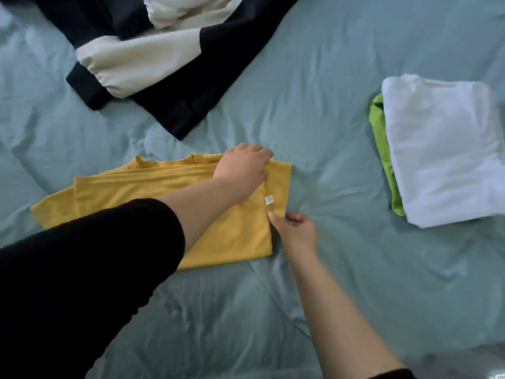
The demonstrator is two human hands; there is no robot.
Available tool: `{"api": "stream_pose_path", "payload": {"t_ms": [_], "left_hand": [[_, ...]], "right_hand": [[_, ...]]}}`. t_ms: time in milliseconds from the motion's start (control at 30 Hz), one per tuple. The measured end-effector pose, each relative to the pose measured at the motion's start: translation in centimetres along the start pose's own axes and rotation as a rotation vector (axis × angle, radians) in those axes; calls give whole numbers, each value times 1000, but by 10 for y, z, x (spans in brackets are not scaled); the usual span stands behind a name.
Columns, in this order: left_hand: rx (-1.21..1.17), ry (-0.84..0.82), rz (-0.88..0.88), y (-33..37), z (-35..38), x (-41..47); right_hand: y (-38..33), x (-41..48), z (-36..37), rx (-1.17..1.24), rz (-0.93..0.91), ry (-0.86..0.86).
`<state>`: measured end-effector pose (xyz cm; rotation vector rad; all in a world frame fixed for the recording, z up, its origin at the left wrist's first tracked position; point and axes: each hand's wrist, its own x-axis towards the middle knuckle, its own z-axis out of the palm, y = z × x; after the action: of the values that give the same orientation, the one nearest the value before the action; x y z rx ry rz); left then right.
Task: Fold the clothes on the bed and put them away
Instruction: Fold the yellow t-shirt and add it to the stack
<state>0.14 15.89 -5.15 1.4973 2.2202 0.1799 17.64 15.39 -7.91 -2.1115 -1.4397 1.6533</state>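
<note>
A: Seen from the head camera?
B: Yellow shirt (169, 212), partly folded, flat on the bed (328, 132) just left of centre. Left hand (243, 168) pressed flat on its far right corner, fingers spread, gripping nothing. Right hand (296, 233) pinching the near right edge under a small white tag (269, 200).
A: Elsewhere?
B: At 11 o'clock, unfolded dark navy and cream garment (153, 56). At 3 o'clock, folded white garment (445, 151) stacked over a green one (382, 149).

We record a mustard-yellow shirt (164, 203) bearing a white tag (269, 200), a pale teal sheet (328, 119), a navy-and-cream colour-blocked garment (153, 58), and white cloth (445, 149) over lime-green cloth (381, 138).
</note>
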Motion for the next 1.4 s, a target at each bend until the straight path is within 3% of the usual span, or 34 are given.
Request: {"api": "stream_pose_path", "payload": {"t_ms": [267,467,600,767,1000,1100,1200,1333,1400], "left_hand": [[43,-203,22,21,-7,52],[-159,-250,6,3,-42,39],[-160,-239,15,-22,-56,13],[-64,-217,-22,-44,-46,-7],[-53,-216,-94,-55,-26,-16],[93,-165,-190,-42,-18,-21],[227,-149,-275,-20,1,-37],[192,-105,-330,-4,36,-55],[209,-79,-303,-6,47,-60]], "right_hand": [[-5,2,11,-215,10,31],[-7,-9,7,-268,-7,-1],[-7,-15,9,-310,-60,57],[-1,-22,14,-375,-320,146],[19,-14,1,-566,-835,123],[32,-6,-15,-683,-996,97],[40,-5,-28,-744,-1078,71],[32,-8,-23,-820,-1086,107],[33,-7,-18,-956,-1129,24]]}}
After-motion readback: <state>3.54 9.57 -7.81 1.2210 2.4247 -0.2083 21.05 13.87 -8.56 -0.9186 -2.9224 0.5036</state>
